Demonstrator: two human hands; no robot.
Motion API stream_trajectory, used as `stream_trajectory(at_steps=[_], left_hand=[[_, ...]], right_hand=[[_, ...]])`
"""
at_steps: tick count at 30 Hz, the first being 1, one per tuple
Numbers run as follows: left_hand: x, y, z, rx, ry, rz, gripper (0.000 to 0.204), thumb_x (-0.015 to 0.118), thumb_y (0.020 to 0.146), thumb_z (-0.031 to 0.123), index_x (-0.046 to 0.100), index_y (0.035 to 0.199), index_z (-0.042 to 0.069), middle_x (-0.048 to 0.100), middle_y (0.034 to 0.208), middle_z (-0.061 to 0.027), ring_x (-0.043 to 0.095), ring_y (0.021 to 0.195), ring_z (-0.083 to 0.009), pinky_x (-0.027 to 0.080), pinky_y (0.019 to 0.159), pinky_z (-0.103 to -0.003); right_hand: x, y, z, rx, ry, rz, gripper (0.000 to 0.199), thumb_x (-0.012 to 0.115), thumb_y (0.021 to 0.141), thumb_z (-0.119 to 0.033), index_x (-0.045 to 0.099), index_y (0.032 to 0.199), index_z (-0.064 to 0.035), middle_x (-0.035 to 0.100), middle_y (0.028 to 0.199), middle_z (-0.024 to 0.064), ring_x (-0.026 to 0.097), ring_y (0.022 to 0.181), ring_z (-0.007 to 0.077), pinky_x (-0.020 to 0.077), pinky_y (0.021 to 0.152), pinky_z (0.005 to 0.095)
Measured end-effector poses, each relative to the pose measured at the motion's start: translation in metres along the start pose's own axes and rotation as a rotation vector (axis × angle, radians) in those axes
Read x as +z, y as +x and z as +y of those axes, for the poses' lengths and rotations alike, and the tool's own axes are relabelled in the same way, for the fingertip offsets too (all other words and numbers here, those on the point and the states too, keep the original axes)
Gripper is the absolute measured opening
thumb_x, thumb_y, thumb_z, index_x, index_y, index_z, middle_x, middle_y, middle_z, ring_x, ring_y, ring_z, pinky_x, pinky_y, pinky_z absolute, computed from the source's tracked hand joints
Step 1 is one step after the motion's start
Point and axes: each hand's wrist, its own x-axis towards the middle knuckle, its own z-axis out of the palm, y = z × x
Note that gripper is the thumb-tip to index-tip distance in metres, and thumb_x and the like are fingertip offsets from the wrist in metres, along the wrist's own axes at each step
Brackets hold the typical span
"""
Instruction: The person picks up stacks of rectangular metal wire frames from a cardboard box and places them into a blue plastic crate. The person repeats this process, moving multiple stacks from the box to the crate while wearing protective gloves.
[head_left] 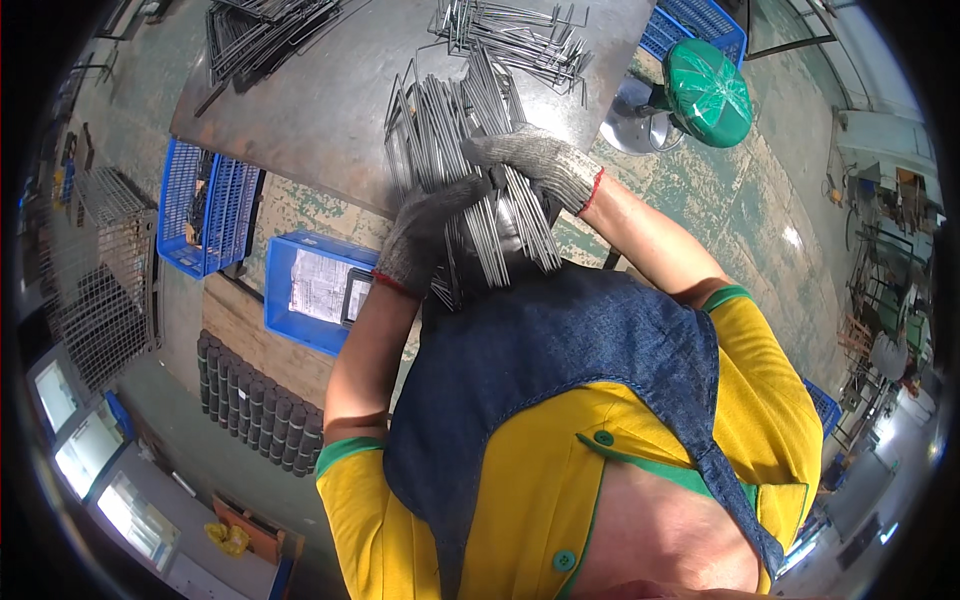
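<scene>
Both my hands wear grey knit gloves with red-edged cuffs. A thick bundle of thin bent metal rods (437, 125) lies at the near edge of the metal table (330, 130), its ends sticking out toward my apron. My left hand (425, 225) is wrapped round the left side of the bundle. From the right, my right hand (535, 160) closes over the upper part of the rods, its fingertips close to those of the left. The rods fan into a few clusters below my hands. More bent rods (520, 40) lie loose farther back on the table.
A pile of darker bent rods (262, 40) sits at the table's far left. Blue crates (310, 335) stand on the left floor, one holding papers. A stool with a green wrapped seat (707, 93) is at right. Dark cylinders (255, 405) line the floor at lower left.
</scene>
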Motion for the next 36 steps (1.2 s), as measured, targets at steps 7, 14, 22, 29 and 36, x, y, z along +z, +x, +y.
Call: stream_trajectory(at_steps=[7, 14, 22, 29, 36], left_hand=[[-0.013, 0.002, -0.021, 0.015, -0.045, -0.038, 0.032, 0.057, 0.085, 0.015, 0.056, 0.112, -0.002, 0.061, 0.104, -0.0099, 0.061, 0.09, -0.0171, 0.05, 0.077, -0.029], [-0.019, 0.001, -0.01, 0.098, 0.057, -0.135, 0.032, 0.055, 0.085, 0.01, 0.055, 0.114, -0.002, 0.06, 0.108, -0.0102, 0.06, 0.095, -0.0177, 0.049, 0.081, -0.029], [-0.008, 0.001, 0.004, 0.221, 0.229, -0.109, 0.027, 0.059, 0.082, 0.01, 0.06, 0.107, -0.001, 0.063, 0.098, -0.0094, 0.062, 0.089, -0.0162, 0.051, 0.075, -0.028], [-0.018, -0.001, -0.006, 0.026, 0.076, -0.072, 0.028, 0.059, 0.082, 0.012, 0.059, 0.107, -0.001, 0.063, 0.098, -0.009, 0.062, 0.087, -0.0141, 0.051, 0.072, -0.027], [-0.018, -0.009, 0.007, 0.142, 0.227, -0.118, 0.027, 0.055, 0.085, 0.012, 0.058, 0.109, -0.001, 0.063, 0.102, -0.0085, 0.061, 0.092, -0.015, 0.049, 0.08, -0.027]], right_hand=[[-0.006, 0.001, 0.001, 0.006, -0.052, -0.003, 0.029, 0.064, 0.081, -0.022, 0.064, 0.098, 0.0018, 0.065, 0.081, 0.0079, 0.06, 0.074, 0.013, 0.049, 0.07, 0.0249], [-0.013, -0.011, -0.009, -0.075, 0.333, -0.277, 0.016, 0.057, 0.083, -0.011, 0.06, 0.087, 0.004, 0.062, 0.077, 0.0143, 0.06, 0.067, 0.0208, 0.0513, 0.062, 0.0326], [0.003, -0.018, -0.01, 0.03, 0.144, -0.018, 0.029, 0.061, 0.084, -0.023, 0.062, 0.101, 0.0004, 0.065, 0.093, 0.0069, 0.058, 0.088, 0.0131, 0.0442, 0.084, 0.0255], [-0.002, -0.012, -0.003, 0.044, 0.251, -0.161, 0.022, 0.058, 0.086, -0.017, 0.059, 0.096, 0.0021, 0.063, 0.078, 0.0123, 0.061, 0.066, 0.0171, 0.0511, 0.063, 0.0284], [-0.003, -0.014, -0.002, 0.122, 0.648, -0.298, 0.021, 0.057, 0.087, -0.017, 0.055, 0.094, 0.0032, 0.061, 0.083, 0.015, 0.062, 0.073, 0.0241, 0.0534, 0.064, 0.0355]])
